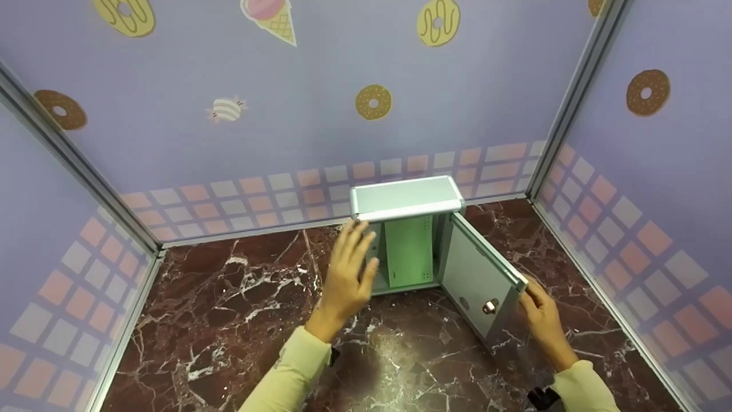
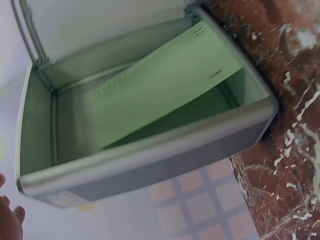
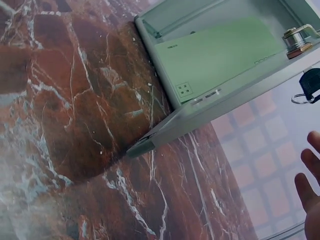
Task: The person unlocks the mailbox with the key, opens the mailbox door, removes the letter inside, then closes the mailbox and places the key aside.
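Observation:
A small silver-grey metal cabinet (image 1: 406,197) stands upright by the back wall with its hinged door (image 1: 477,263) swung out to the right. Inside leans a light green envelope (image 1: 409,252), tilted against the interior. My left hand (image 1: 347,274) is raised beside the cabinet's left front edge, fingers extended and holding nothing. At the outer side of the door's free edge is my right hand (image 1: 540,312), its fingers partly hidden behind the door in the head view. A lock (image 1: 490,306) shows on the door's inner face; a black-headed key (image 3: 311,82) hangs outside near the right fingers.
Dark red marbled tabletop (image 1: 229,320) lies under the cabinet. A lilac back wall (image 1: 309,126) with sweets and tile prints rises behind it, with side walls at left and right joined by metal posts (image 1: 577,97).

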`<action>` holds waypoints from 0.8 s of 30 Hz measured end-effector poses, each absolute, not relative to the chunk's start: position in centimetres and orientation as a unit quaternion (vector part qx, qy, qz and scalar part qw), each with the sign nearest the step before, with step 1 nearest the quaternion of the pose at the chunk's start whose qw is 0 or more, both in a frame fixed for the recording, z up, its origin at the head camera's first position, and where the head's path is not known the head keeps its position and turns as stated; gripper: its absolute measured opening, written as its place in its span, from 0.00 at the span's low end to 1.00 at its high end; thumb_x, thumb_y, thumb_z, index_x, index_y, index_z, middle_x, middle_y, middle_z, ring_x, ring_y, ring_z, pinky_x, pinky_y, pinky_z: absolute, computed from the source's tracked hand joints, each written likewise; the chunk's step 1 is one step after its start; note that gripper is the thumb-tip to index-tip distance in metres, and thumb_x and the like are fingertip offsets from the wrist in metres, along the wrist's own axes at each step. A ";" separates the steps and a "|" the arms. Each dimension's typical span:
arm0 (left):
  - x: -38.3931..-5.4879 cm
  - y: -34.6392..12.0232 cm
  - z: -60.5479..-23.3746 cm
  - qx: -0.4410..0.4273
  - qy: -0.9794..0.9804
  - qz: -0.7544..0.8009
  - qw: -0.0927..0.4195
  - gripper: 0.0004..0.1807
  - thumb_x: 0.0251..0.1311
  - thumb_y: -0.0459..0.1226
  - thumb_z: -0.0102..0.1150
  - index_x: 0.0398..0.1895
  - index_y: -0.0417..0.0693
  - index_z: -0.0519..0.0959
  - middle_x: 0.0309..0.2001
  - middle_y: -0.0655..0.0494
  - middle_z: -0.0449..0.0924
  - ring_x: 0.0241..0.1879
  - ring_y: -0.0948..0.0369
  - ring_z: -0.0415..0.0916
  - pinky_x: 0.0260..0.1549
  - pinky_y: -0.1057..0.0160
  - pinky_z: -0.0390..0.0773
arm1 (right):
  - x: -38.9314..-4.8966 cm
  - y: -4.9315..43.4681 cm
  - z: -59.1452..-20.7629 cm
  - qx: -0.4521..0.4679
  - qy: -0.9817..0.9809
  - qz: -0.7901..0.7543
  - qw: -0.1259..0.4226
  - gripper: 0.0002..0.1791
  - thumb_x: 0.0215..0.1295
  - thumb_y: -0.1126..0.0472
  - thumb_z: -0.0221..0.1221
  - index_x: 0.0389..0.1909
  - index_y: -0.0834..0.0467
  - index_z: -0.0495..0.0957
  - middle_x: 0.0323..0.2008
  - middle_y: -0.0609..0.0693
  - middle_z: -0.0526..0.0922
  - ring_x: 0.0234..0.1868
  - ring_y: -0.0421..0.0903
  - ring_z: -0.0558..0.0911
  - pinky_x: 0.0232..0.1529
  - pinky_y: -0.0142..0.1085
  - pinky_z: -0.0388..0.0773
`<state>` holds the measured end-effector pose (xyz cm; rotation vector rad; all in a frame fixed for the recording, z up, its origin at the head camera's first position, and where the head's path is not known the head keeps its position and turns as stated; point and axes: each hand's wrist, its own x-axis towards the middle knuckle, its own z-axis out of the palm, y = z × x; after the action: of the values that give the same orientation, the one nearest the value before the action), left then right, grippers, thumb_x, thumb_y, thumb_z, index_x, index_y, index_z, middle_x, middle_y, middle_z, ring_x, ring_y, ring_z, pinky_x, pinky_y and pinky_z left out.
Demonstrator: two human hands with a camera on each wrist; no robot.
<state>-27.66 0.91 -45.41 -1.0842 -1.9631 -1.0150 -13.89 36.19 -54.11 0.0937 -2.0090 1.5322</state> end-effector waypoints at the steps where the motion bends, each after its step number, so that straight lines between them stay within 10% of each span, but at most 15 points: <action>1: -27.5 1.1 -45.7 -0.423 -0.751 -0.386 0.330 0.24 0.68 0.38 0.49 0.63 0.34 0.70 0.70 0.42 0.62 0.72 0.44 0.50 0.68 0.42 0.51 | -14.0 36.3 -54.1 0.038 -0.761 0.571 0.306 0.17 0.71 0.77 0.47 0.58 0.75 0.73 0.58 0.40 0.75 0.52 0.34 0.75 0.48 0.23 0.72; 10: -26.5 3.2 -48.4 -0.452 -0.754 -0.389 0.276 0.25 0.72 0.41 0.47 0.66 0.37 0.69 0.70 0.44 0.62 0.71 0.45 0.53 0.68 0.47 0.56 | -13.9 36.2 -53.2 0.054 -0.788 0.534 0.303 0.20 0.70 0.78 0.47 0.61 0.73 0.72 0.66 0.56 0.69 0.28 0.37 0.74 0.23 0.28 0.72; 16: -27.2 4.7 -49.8 -0.418 -0.759 -0.448 0.220 0.26 0.72 0.40 0.48 0.69 0.39 0.65 0.71 0.44 0.61 0.69 0.47 0.58 0.67 0.48 0.59 | -13.7 35.3 -51.7 0.069 -0.813 0.476 0.327 0.21 0.65 0.81 0.51 0.60 0.74 0.71 0.64 0.72 0.66 0.69 0.42 0.60 0.58 0.26 0.67; 24: -29.2 6.8 -50.9 -0.302 -0.766 -0.538 0.180 0.32 0.72 0.42 0.49 0.72 0.34 0.58 0.71 0.39 0.59 0.69 0.47 0.57 0.68 0.49 0.56 | -14.0 35.6 -52.3 0.086 -0.815 0.442 0.364 0.25 0.56 0.85 0.53 0.57 0.77 0.72 0.61 0.77 0.65 0.71 0.46 0.57 0.70 0.37 0.50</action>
<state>-29.20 6.83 -50.86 -0.8545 -2.1649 -1.5190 -14.05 35.64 -52.29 0.2217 -2.0975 1.1358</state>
